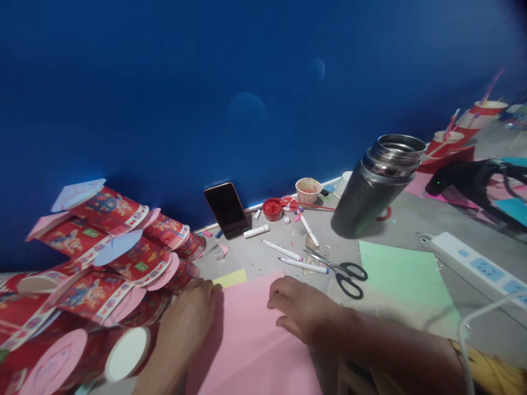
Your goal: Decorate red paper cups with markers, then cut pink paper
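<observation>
A sheet of pink paper [251, 334] lies in front of me, lightly creased. My left hand [191, 310] is at its upper left edge, with the fingers curled together on the paper. Over the right part of the sheet is my right hand [302, 307]; its fingers are bent, with a gap between thumb and fingers and nothing visible in it. Black-handled scissors [343, 271] lie just beyond the right hand, blades parted. Two slim markers, one purple-tipped [282, 250] and one blue-tipped [303, 265], rest beside them. A bit of yellow paper [231, 278] shows past the pink sheet.
Red printed paper cups [93, 293] with paper discs are piled at left. A phone [227, 211] leans on the blue wall. To the right stand an uncapped dark thermos [366, 192], green paper [405, 280] and a power strip [480, 266] with a white cable.
</observation>
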`<state>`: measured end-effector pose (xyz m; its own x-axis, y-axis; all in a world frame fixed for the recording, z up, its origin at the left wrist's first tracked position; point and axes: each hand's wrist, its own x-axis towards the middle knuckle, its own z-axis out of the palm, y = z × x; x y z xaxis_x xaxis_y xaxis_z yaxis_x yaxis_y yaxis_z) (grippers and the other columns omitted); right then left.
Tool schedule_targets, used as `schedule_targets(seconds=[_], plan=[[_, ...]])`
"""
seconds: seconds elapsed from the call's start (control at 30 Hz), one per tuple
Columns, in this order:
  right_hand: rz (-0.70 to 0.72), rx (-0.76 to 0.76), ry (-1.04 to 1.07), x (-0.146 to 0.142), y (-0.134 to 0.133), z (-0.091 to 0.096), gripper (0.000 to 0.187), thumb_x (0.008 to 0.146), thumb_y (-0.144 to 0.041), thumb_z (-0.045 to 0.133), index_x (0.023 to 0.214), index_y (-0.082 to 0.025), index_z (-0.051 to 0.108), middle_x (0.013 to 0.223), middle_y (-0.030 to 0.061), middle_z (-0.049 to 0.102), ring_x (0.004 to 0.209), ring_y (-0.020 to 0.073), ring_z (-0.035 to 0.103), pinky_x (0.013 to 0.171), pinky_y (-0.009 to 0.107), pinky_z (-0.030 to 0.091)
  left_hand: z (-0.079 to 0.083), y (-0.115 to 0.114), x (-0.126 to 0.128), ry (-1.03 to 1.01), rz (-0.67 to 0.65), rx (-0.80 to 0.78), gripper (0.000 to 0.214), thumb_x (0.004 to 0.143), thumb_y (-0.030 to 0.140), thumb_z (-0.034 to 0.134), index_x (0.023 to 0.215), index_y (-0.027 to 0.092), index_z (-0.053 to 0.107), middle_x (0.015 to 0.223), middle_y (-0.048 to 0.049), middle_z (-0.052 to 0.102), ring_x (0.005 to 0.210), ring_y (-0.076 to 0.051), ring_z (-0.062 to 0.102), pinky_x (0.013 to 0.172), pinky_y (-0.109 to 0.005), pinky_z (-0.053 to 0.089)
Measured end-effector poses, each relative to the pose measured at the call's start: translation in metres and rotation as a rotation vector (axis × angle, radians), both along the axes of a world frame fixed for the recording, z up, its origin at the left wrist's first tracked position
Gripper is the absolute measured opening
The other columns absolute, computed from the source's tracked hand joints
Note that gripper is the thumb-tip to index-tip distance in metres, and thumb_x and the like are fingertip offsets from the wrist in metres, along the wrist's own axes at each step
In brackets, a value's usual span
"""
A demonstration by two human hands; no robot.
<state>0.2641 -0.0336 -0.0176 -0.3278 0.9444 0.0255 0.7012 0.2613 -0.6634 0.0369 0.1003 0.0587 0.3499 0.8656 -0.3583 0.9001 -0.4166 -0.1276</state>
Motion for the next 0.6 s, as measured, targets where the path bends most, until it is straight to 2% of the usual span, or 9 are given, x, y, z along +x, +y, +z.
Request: schedule_targets(seconds=[0.23, 0.37, 0.5, 0.6], plan=[[0.005, 0.054, -0.015, 0.0, 0.0, -0.002, 0.019, 0.1, -0.019, 0.072, 0.119, -0.021, 0.071, 0.128, 0.0101, 0.068, 0.117, 0.0263, 0.063, 0.103, 0.038, 0.056, 0.004, 0.002, -0.001, 0.0, 0.009, -0.014, 0.04, 0.107, 0.011, 0.034, 0.112, 0.017, 0.073, 0.127, -0.0174, 0.08, 0.122, -0.032, 0.078, 0.094, -0.039, 0.054], [-0.009, 0.067, -0.012, 0.0, -0.002, -0.003, 0.022, 0.1, -0.018, 0.072, 0.121, -0.021, 0.07, 0.129, 0.0104, 0.068, 0.119, 0.0264, 0.063, 0.105, 0.038, 0.056, -0.002, 0.003, -0.005, -0.049, 0.006, -0.031, 0.036, 0.106, 0.012, 0.038, 0.115, 0.018, 0.072, 0.131, -0.0174, 0.08, 0.12, -0.032, 0.079, 0.091, -0.039, 0.054], [-0.007, 0.072, -0.017, 0.0, -0.002, -0.005, 0.022, 0.1, -0.019, 0.074, 0.122, -0.019, 0.071, 0.128, 0.0115, 0.068, 0.119, 0.0271, 0.063, 0.105, 0.039, 0.056, -0.008, 0.007, -0.007, -0.104, -0.003, -0.013, 0.038, 0.107, 0.011, 0.034, 0.108, 0.019, 0.071, 0.124, -0.0177, 0.08, 0.112, -0.03, 0.08, 0.087, -0.037, 0.054], [0.005, 0.093, -0.017, 0.0, -0.001, -0.008, 0.022, 0.1, -0.019, 0.073, 0.122, -0.018, 0.071, 0.128, 0.0123, 0.069, 0.12, 0.0277, 0.063, 0.106, 0.04, 0.057, -0.003, 0.005, -0.006, -0.167, -0.001, 0.044, 0.037, 0.102, 0.006, 0.037, 0.101, 0.02, 0.071, 0.115, -0.0162, 0.08, 0.107, -0.03, 0.079, 0.088, -0.037, 0.055]])
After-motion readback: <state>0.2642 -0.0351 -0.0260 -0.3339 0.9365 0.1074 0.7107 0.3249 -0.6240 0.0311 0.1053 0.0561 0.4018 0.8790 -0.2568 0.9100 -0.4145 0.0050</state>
